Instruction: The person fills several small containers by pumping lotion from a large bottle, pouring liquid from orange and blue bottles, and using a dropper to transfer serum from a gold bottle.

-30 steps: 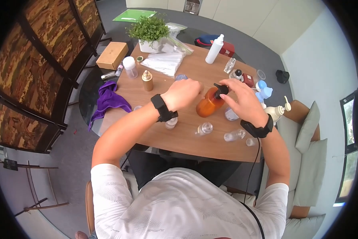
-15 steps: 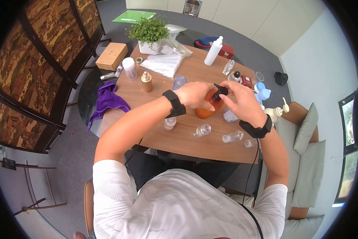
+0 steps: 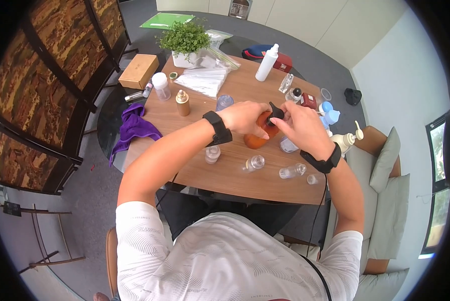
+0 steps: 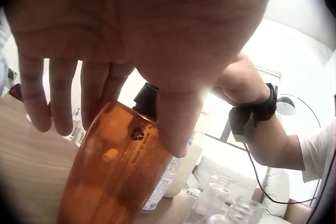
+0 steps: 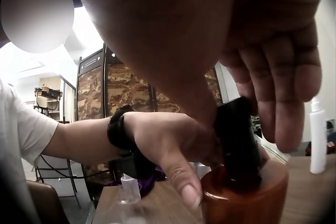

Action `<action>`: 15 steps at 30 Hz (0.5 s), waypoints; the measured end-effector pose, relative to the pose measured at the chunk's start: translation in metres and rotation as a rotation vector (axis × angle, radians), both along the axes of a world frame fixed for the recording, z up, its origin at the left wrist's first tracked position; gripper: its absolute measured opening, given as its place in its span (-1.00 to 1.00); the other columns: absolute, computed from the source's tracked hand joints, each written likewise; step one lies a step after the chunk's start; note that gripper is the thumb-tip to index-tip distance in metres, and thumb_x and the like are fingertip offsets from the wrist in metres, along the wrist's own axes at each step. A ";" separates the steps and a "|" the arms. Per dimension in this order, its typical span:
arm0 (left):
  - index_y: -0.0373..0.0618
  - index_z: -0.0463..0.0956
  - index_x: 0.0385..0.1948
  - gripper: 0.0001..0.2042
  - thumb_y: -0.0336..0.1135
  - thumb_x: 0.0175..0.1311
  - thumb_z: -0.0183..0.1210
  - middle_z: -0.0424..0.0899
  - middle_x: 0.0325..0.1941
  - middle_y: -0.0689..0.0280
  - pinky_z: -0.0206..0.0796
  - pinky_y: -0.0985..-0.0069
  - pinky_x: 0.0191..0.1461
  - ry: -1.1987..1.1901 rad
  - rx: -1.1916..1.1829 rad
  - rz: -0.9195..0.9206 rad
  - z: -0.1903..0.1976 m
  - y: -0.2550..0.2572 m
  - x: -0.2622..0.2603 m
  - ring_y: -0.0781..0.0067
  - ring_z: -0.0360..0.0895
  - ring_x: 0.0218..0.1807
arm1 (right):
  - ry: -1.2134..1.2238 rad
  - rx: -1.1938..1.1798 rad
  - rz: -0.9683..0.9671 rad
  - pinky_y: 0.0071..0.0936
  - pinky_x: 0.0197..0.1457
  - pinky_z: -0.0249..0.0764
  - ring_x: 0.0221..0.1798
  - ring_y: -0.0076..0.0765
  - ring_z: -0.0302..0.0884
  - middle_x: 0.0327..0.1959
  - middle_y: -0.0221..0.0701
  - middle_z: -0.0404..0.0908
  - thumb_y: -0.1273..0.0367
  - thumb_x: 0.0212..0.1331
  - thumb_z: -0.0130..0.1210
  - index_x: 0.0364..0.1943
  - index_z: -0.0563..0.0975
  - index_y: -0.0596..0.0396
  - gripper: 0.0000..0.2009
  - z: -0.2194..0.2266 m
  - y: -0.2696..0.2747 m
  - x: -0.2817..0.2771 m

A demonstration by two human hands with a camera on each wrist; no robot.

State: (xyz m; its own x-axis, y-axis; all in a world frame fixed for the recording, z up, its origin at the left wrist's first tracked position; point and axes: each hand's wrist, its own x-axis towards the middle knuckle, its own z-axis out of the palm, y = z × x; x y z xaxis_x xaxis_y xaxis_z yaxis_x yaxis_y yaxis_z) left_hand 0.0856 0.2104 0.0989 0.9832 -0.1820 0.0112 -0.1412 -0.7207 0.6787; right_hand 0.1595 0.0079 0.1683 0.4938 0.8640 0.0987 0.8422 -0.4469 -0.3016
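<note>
Head view: left hand (image 3: 242, 119) wraps fingers and thumb round the amber plastic pump bottle (image 3: 259, 134), tilted over the middle of the wooden table (image 3: 220, 175); right hand (image 3: 300, 128) pinches its black pump head (image 3: 274, 112) at the bottle's far end, just right of the left hand's knuckles

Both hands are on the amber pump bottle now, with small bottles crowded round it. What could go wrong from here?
The amber bottle is tilted, the left hand round its body and the right hand on the black pump head: if the pump comes loose, liquid may spill. The small clear bottles just below the forearms could be knocked over. The grip on the smooth body could slip.
</note>
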 end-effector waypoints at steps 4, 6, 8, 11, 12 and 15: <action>-0.24 0.55 0.08 -0.35 -0.04 0.02 0.58 0.76 -0.01 -0.02 0.51 0.18 0.17 0.004 -0.021 -0.005 0.000 0.000 0.000 -0.09 0.69 0.09 | -0.041 0.146 0.108 -0.14 -0.02 0.64 -0.12 0.09 0.75 -0.15 -0.03 0.75 0.26 0.23 0.33 0.13 0.54 0.26 -0.54 -0.006 -0.003 0.002; -0.23 0.55 0.08 -0.36 -0.04 0.02 0.58 0.76 0.00 -0.01 0.51 0.18 0.17 0.013 -0.022 -0.001 0.000 -0.002 0.000 -0.08 0.69 0.10 | 0.064 0.103 0.068 -0.13 0.01 0.63 -0.07 0.11 0.75 -0.08 -0.02 0.74 0.30 0.22 0.34 0.19 0.51 0.22 -0.51 -0.002 0.000 -0.002; -0.23 0.56 0.07 -0.36 -0.03 0.02 0.58 0.76 0.00 -0.01 0.51 0.19 0.18 0.026 -0.014 0.008 0.003 -0.004 -0.001 -0.07 0.69 0.10 | 0.118 0.077 0.052 -0.12 0.03 0.63 -0.03 0.12 0.74 -0.03 0.00 0.73 0.35 0.20 0.35 0.23 0.48 0.19 -0.48 -0.001 0.002 -0.005; -0.24 0.56 0.08 -0.35 -0.03 0.03 0.58 0.76 0.01 0.00 0.50 0.20 0.19 0.030 -0.018 0.002 0.003 -0.003 0.000 -0.06 0.69 0.11 | 0.124 0.083 0.069 -0.11 0.05 0.63 -0.01 0.13 0.74 0.00 0.01 0.72 0.41 0.19 0.35 0.26 0.45 0.16 -0.47 -0.009 0.004 -0.003; -0.24 0.56 0.09 -0.35 -0.03 0.03 0.58 0.76 0.02 0.00 0.50 0.20 0.20 0.030 -0.026 -0.002 0.002 -0.003 0.001 -0.06 0.69 0.12 | 0.126 0.096 0.077 -0.12 0.05 0.63 -0.01 0.12 0.74 0.00 0.01 0.72 0.42 0.19 0.34 0.25 0.45 0.16 -0.47 -0.013 0.004 0.001; -0.26 0.56 0.11 -0.33 -0.03 0.03 0.58 0.76 0.03 0.00 0.50 0.21 0.21 0.028 -0.056 -0.008 -0.001 -0.001 0.002 -0.05 0.69 0.13 | 0.197 0.075 0.017 -0.14 0.04 0.63 -0.02 0.07 0.76 0.00 0.01 0.72 0.44 0.20 0.33 0.25 0.45 0.17 -0.48 -0.010 0.003 0.005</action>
State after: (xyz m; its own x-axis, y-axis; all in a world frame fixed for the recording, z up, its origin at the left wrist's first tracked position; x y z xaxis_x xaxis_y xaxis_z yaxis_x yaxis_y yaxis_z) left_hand 0.0875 0.2095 0.0980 0.9817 -0.1901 -0.0064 -0.1271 -0.6806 0.7215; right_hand 0.1640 0.0105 0.1588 0.4951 0.8663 0.0662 0.7711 -0.4030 -0.4929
